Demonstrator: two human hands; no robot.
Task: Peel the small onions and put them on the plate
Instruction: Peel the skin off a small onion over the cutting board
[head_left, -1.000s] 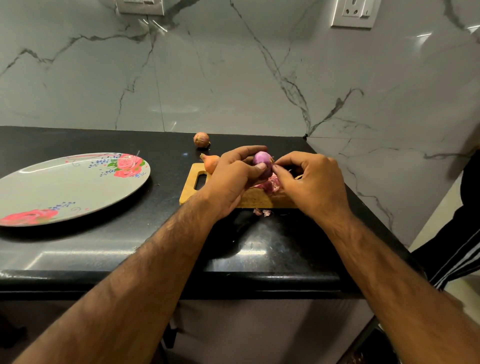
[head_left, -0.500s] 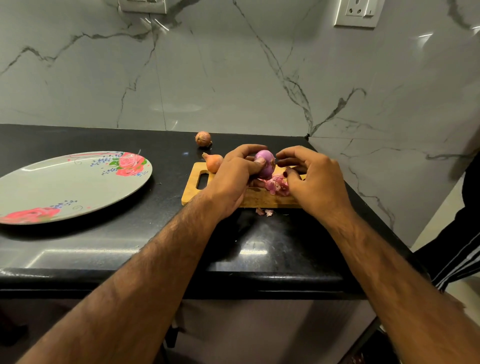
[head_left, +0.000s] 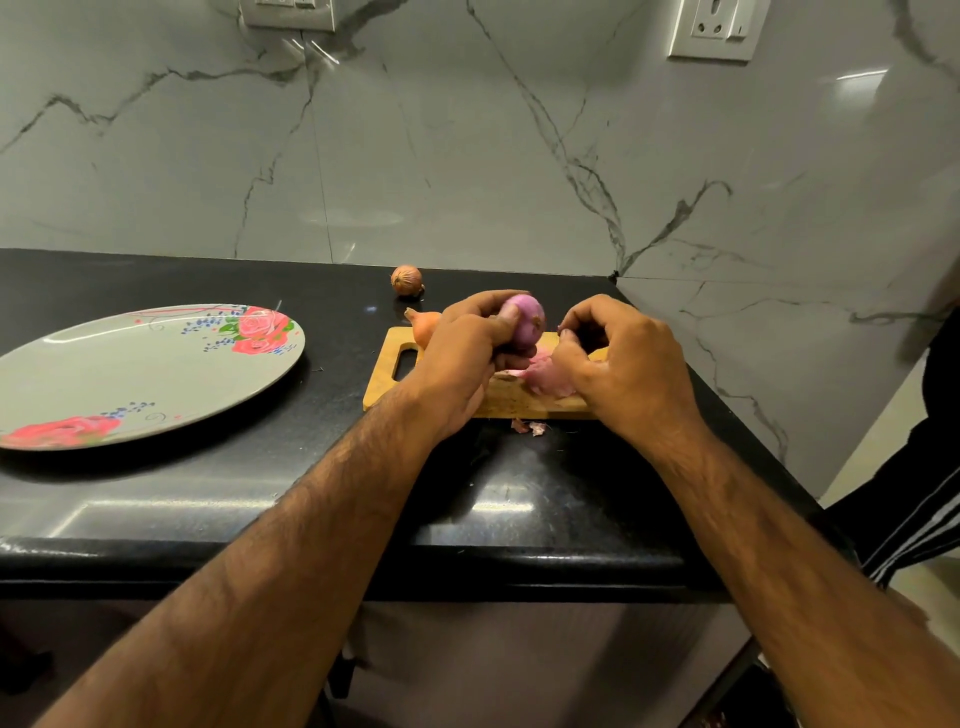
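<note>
My left hand (head_left: 462, 358) grips a small purple onion (head_left: 529, 322), peeled bare on the side I see, just above the wooden cutting board (head_left: 384, 374). My right hand (head_left: 618, 364) hovers beside it to the right with its fingers curled; I cannot tell whether they pinch a scrap of skin. Pink peelings (head_left: 545, 376) lie on the board under the hands. An unpeeled orange onion (head_left: 425, 325) rests at the board's far left corner, and a brown one (head_left: 407, 279) sits behind it on the counter. The flowered plate (head_left: 104, 379) lies at the left with nothing on it.
The black counter (head_left: 260, 467) ends at a marble wall behind and to the right. Two bits of peel (head_left: 527, 427) lie on the counter in front of the board. A person in dark striped clothing (head_left: 914, 499) stands at the right edge.
My right hand has pulled away from the onion, to the right and slightly down toward the peelings. My left hand has kept the onion and turned it a little.
</note>
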